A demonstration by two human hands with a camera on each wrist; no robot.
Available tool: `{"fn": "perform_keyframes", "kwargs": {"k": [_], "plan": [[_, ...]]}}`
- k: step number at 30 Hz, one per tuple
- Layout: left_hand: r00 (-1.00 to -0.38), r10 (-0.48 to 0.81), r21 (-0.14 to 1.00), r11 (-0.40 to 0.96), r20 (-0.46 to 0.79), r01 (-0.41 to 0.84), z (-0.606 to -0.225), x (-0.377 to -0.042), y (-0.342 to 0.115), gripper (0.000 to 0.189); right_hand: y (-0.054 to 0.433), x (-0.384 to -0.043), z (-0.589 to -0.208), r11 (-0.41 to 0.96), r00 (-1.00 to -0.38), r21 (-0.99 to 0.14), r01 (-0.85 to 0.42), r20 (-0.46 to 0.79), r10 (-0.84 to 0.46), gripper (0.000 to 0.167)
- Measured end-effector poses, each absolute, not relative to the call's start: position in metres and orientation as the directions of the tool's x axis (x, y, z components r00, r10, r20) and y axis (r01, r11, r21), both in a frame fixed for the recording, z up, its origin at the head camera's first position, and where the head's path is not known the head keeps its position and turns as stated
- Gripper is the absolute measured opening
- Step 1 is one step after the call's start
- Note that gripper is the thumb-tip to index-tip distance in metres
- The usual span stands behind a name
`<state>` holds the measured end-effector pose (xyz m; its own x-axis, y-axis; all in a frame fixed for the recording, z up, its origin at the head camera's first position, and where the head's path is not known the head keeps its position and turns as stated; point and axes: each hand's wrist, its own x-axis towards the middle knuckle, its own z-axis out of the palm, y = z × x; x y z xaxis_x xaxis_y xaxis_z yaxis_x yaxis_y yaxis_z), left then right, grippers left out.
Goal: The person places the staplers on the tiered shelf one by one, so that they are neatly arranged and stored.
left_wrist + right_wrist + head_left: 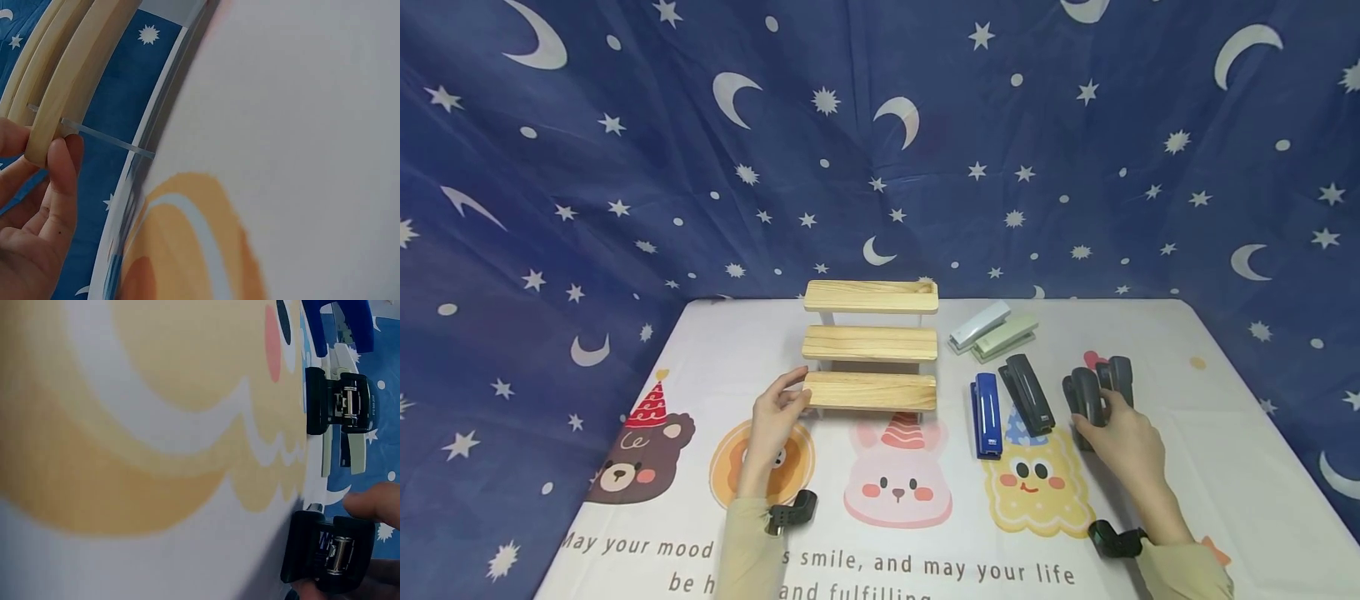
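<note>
A three-tier wooden display rack (pixel 871 390) stands near the table's middle. My left hand (pixel 773 423) pinches the left end of its lowest board, thumb and fingers on opposite sides in the left wrist view. At the right, my right hand (pixel 1126 437) grips a black stapler (pixel 1084 393) from its sides. The right wrist view shows this stapler's (pixel 330 551) front end, with the thumb along one side. Just beyond that hand is another dark stapler (pixel 1120 377), partly hidden by the fingers.
Between the rack and my right hand lie a blue stapler (pixel 987 417) and a black stapler (pixel 1027 394). Behind them a pale blue stapler (pixel 981 323) and a light green stapler (pixel 1006 335) lie side by side. A starry blue cloth (pixel 880 167) hangs behind the table.
</note>
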<state>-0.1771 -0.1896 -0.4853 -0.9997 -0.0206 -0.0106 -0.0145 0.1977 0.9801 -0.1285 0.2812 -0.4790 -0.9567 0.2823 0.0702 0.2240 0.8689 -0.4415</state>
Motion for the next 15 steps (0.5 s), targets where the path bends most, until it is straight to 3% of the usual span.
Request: {"fn": "perform_keyframes", "kwargs": {"k": [8,15], "plan": [[-0.999,-0.035,0.977,0.211,-0.035,-0.042,-0.463,-0.168,-0.183,0.042,0.28,-0.129,-0.481,0.871,-0.945,-0.434,0.231,0.111,0.306,0.06],[-0.997,-0.064,0.978,0.2,-0.046,-0.058,-0.484,-0.176,-0.189,0.041,0.279,-0.128,-0.481,0.863,-0.937,-0.435,0.255,0.111,0.332,0.058]]}}
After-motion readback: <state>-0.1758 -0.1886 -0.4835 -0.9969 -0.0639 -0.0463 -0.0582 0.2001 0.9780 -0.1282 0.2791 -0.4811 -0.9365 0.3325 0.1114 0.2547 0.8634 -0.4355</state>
